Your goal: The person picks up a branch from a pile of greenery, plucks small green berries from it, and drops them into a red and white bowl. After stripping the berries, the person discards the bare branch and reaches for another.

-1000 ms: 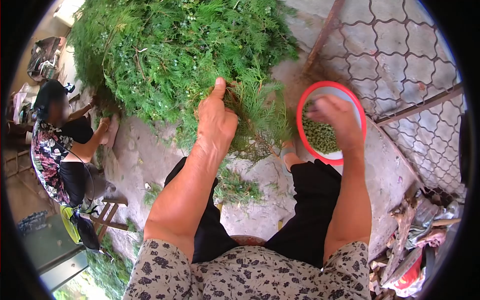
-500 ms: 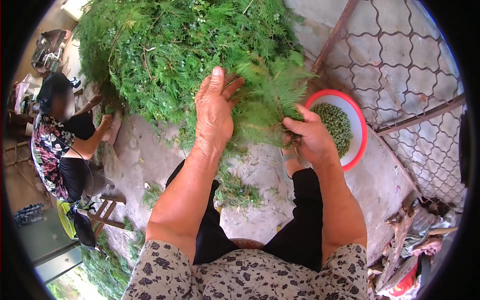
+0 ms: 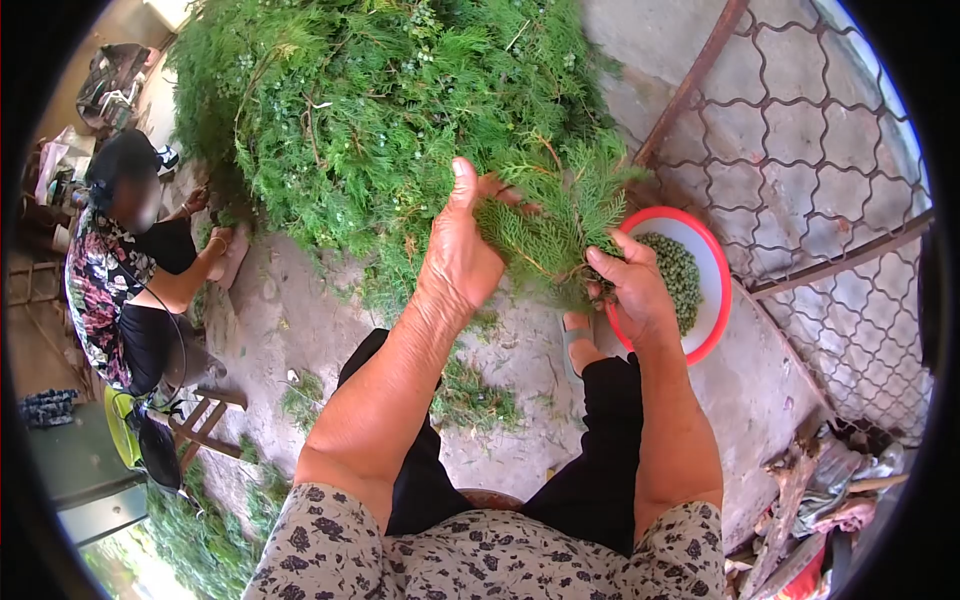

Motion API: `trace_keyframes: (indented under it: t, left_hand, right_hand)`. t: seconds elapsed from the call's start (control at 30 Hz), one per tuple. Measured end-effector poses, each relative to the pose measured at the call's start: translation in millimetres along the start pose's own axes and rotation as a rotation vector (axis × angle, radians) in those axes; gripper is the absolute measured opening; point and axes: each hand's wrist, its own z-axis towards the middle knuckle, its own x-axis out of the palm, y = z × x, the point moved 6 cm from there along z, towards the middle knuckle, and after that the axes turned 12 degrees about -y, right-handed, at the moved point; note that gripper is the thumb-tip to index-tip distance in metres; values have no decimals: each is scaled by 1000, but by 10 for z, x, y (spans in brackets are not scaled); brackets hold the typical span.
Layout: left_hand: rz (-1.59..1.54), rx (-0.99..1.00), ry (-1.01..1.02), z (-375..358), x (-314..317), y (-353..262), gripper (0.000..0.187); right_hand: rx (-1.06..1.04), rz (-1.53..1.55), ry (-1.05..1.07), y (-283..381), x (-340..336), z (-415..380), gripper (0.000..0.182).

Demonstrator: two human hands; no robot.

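A feathery green conifer sprig is pinched at its stem end by my right hand, thumb against fingers. My left hand lies along the sprig's left side, thumb raised and apart, its fingers partly hidden behind the foliage. Just right of my right hand stands a white basin with a red rim, holding many small green cones or berries. Beyond my hands rises a big heap of conifer branches, dotted with pale green cones.
At the left a co-worker sits beside the heap, near a small wooden stool. A rusty wire-mesh frame leans at the right. Scraps of greenery lie on the concrete floor between my legs. Wood and rubbish are piled lower right.
The sprig, blurred before, now shows sharply. My left hand has shifted right and slightly down in the view, closer to my right hand, which still holds the stem. The whole view has tilted a little.
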Motion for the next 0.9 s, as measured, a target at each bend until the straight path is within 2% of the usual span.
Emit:
trace_keyframes:
  t: [0.03, 0.13, 0.2, 0.23, 0.3, 0.43, 0.5, 0.53, 0.6, 0.63, 0.67, 0.73, 0.87, 0.9]
  left_hand:
    - [0, 1, 1, -2, -3, -7, 73]
    - [-21, -5, 24, -13, -18, -47, 75]
    - [6, 30, 247, -58, 94, -116, 74]
    - [6, 26, 252, -43, 69, -108, 74]
    - [140, 136, 9, 29, -123, -98, 70]
    - [352, 127, -92, -56, -152, 46, 66]
    - [690, 96, 103, -157, -32, 226, 55]
    - [689, 98, 99, -181, -27, 280, 55]
    - [671, 140, 210, -229, 43, 368, 43]
    - [681, 153, 163, -225, 30, 359, 31]
    - [684, 160, 155, -230, 23, 344, 31]
    - [683, 171, 207, -246, 34, 320, 19]
    - [763, 160, 205, -247, -72, 281, 12]
    - [691, 144, 144, -281, -93, 240, 13]
  right_hand:
    - [-53, -33, -17, 17, -15, 17, 12]
    - [-5, -69, -77, 42, -49, -6, 12]
    - [3, -11, -80, 90, -48, -6, 14]
    - [11, 44, -84, 110, -59, -2, 17]
    - [-1, 138, -101, 110, -71, 17, 20]
    - [-6, 385, -123, 75, -2, 59, 25]
    - [6, 416, -163, 60, 66, 21, 25]
    - [19, 447, -204, 45, 74, 0, 25]
    - [53, 442, -188, -16, 143, -26, 25]
    - [84, 437, -177, -66, 186, -41, 25]
    - [87, 440, -168, -117, 214, -41, 25]
    - [-4, 411, -47, -137, 292, -31, 30]
    - [15, 361, 40, -86, 368, -106, 30]
    - [-2, 285, -8, 2, 359, -178, 35]
